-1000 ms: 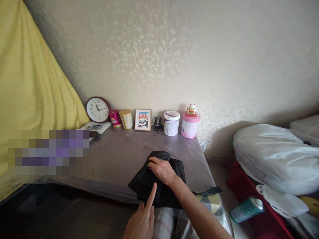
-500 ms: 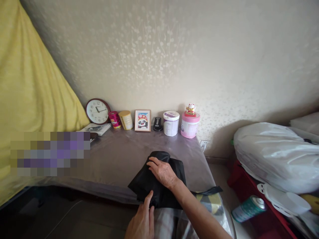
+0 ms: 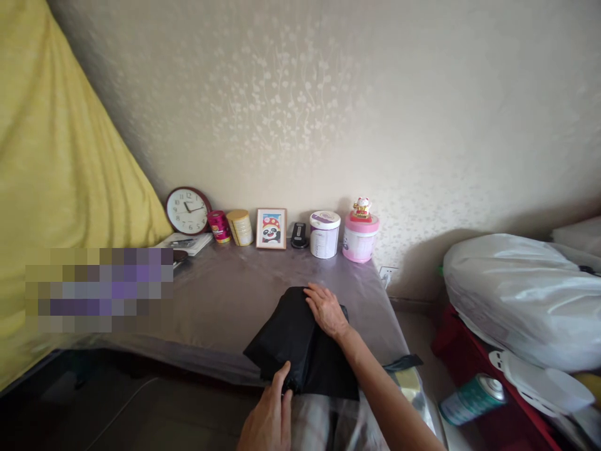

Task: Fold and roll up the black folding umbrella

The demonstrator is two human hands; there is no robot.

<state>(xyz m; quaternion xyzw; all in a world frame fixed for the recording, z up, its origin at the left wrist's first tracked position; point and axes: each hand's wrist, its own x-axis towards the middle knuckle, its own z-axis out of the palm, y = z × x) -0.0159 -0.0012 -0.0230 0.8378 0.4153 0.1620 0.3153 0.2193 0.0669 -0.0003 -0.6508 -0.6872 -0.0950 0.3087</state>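
A black umbrella (image 3: 286, 338), loosely folded with its fabric panels fanned out, lies across the front edge of the table in the head view. At its near end, my left hand (image 3: 270, 407) is closed around the narrow gathered end, the index finger stretched along the fabric. What sits inside that grip is mostly hidden. My right hand (image 3: 328, 313) rests on the upper right part of the fabric, fingers extended and lying flat along a panel's edge. The thumb of that hand is out of sight.
Along the wall stand a clock (image 3: 188, 210), a magenta can (image 3: 218, 227), a yellow-lidded jar (image 3: 240, 228), a framed panda picture (image 3: 271, 229), and two tubs, one bearing a lucky cat (image 3: 362, 208). On the right are a spray can (image 3: 472, 399) and a white bag (image 3: 516, 294).
My right hand has slid to the right over the umbrella's fabric, baring more of the middle panel. The near right panel is spread flatter. My left hand keeps its hold.
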